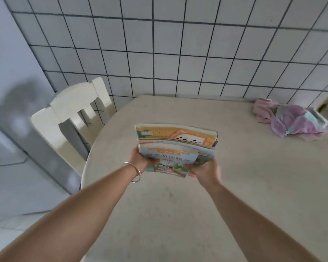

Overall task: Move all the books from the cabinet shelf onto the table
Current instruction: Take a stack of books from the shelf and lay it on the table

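A stack of colourful books (175, 146) is held over the middle of the beige table (235, 186). The smallest book lies on top with an orange and blue cover; larger ones show behind it. My left hand (140, 159) grips the stack's near left corner and wears a thin bangle at the wrist. My right hand (206, 171) grips the near right corner from below. Whether the stack's far end touches the tabletop I cannot tell. The cabinet shelf is out of view.
A crumpled pink and purple cloth (292, 120) lies at the table's far right. A cream wooden chair (74, 118) stands at the table's left side. A white tiled wall (178, 53) runs behind the table.
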